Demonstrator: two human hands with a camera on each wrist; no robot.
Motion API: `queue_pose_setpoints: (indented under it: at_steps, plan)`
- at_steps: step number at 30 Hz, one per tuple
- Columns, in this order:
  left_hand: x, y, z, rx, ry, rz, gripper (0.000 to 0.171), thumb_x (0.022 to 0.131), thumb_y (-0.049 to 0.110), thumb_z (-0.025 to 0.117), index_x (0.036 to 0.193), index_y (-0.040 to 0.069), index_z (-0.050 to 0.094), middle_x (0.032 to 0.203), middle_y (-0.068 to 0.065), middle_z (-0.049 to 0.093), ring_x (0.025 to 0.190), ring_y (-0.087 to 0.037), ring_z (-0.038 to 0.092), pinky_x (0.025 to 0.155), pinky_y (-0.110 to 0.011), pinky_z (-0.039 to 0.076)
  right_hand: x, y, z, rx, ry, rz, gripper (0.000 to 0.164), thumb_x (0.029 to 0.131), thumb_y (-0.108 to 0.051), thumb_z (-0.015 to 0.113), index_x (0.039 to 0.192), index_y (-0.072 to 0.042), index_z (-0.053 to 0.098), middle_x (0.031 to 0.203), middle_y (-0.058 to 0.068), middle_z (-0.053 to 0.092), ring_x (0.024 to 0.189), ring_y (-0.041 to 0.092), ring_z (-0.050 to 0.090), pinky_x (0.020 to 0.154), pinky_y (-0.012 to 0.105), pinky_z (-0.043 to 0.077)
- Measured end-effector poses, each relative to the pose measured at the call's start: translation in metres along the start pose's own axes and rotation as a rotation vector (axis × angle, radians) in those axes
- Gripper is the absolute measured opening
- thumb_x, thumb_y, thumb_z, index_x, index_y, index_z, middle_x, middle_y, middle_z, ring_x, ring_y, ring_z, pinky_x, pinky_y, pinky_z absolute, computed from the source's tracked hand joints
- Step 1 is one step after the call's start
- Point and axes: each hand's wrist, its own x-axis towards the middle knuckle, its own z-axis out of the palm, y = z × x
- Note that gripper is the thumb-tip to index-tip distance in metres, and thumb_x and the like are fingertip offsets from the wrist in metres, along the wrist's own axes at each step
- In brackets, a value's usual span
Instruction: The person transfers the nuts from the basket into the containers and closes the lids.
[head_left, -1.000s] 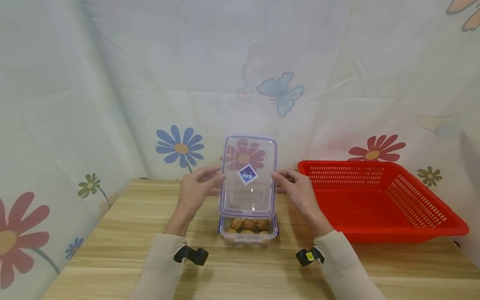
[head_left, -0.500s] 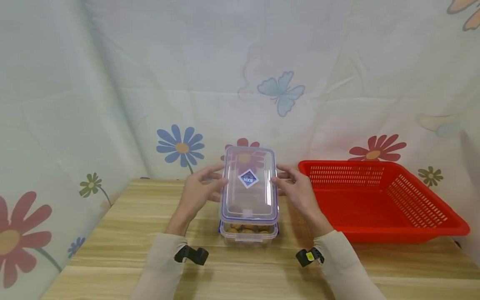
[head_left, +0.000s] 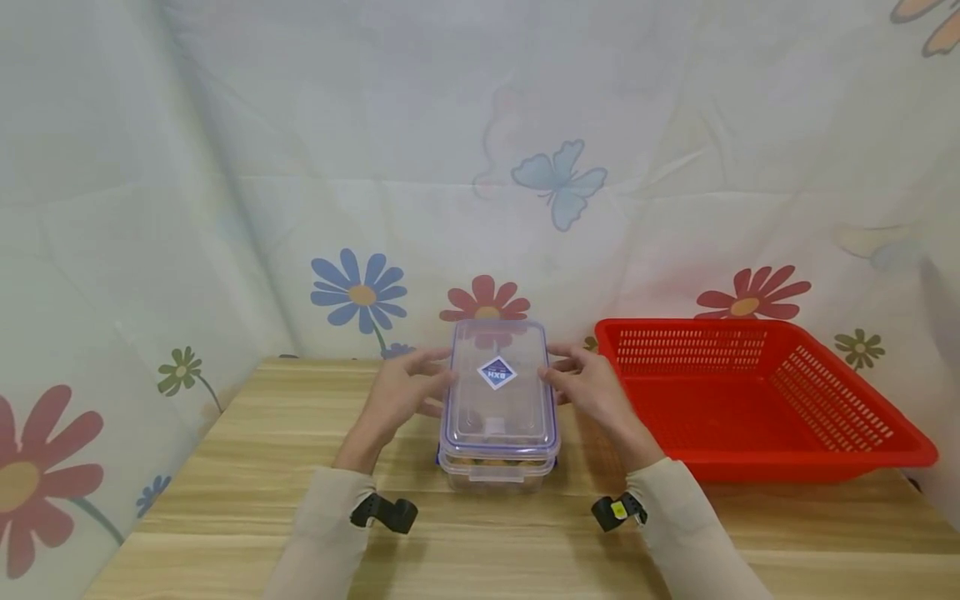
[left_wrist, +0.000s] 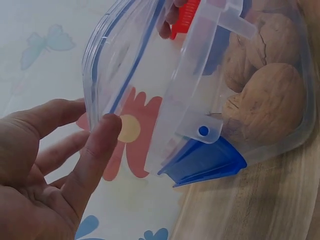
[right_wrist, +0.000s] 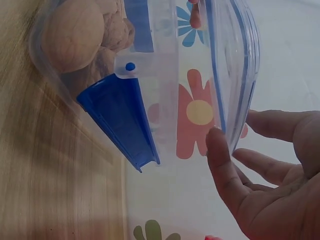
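Observation:
A clear plastic lid [head_left: 504, 412] with a blue seal and a diamond-shaped label is tilted over a clear food container [head_left: 459, 478], its near edge low at the front rim. My left hand [head_left: 397, 393] pinches the lid's left edge between thumb and fingers. On the opposite edge, my right hand [head_left: 597, 392] pinches it likewise. Both wrist views show a gap between lid and container. Several walnuts [left_wrist: 272, 102] lie inside the container. Its blue side latches hang swung outward, one latch [left_wrist: 205, 161] in the left wrist view and another latch [right_wrist: 120, 117] in the right.
To the right, a large red plastic basket [head_left: 720, 417] with slotted walls stands on the wooden table [head_left: 300, 433], close to my right forearm. A floral curtain [head_left: 420, 150] hangs behind the table's far edge.
The lid has tipped down from nearly upright to a shallower slant over the container, now covering most of the walnuts from above. Both hands have lowered slightly with it and keep their pinch.

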Motion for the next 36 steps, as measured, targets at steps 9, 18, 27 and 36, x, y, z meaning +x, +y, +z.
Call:
queue_pose_setpoints:
  at_steps: [9,18,27,36]
  plan:
    - [-0.001,-0.004,0.002,0.026,-0.038,-0.025,0.052,0.097,0.014,0.078,0.146,0.004,0.062,0.124,-0.025,0.072,0.096,-0.033,0.076,0.074,-0.043,0.068,0.002,0.003,0.003,-0.013,-0.042,0.051,0.051,0.103,-0.015,0.071,0.15,-0.002,0.057,0.124,0.025,0.07,0.086,0.029,0.074,0.082,0.043,0.067]
    - [-0.001,-0.005,0.006,0.102,0.009,-0.057,0.051,0.096,0.013,0.08,0.143,0.004,0.065,0.124,-0.025,0.071,0.094,-0.032,0.076,0.072,-0.044,0.068,0.004,0.006,0.009,-0.026,-0.065,0.086,0.054,0.103,-0.015,0.071,0.152,-0.003,0.054,0.123,0.023,0.07,0.085,0.028,0.074,0.083,0.044,0.067]
    - [-0.004,-0.001,0.01,0.184,0.038,-0.053,0.048,0.094,0.006,0.081,0.14,0.002,0.068,0.118,-0.025,0.074,0.094,-0.033,0.076,0.066,-0.041,0.068,0.003,0.006,0.012,-0.035,-0.059,0.099,0.054,0.102,-0.014,0.072,0.151,-0.002,0.055,0.122,0.022,0.069,0.089,0.03,0.074,0.081,0.045,0.067]
    - [-0.005,-0.001,0.012,0.202,0.043,-0.04,0.045,0.093,0.004,0.081,0.136,-0.001,0.07,0.114,-0.025,0.075,0.09,-0.032,0.077,0.061,-0.038,0.067,0.002,0.008,0.015,-0.048,-0.064,0.106,0.055,0.101,-0.013,0.073,0.151,-0.001,0.055,0.124,0.023,0.068,0.092,0.031,0.073,0.081,0.045,0.067]
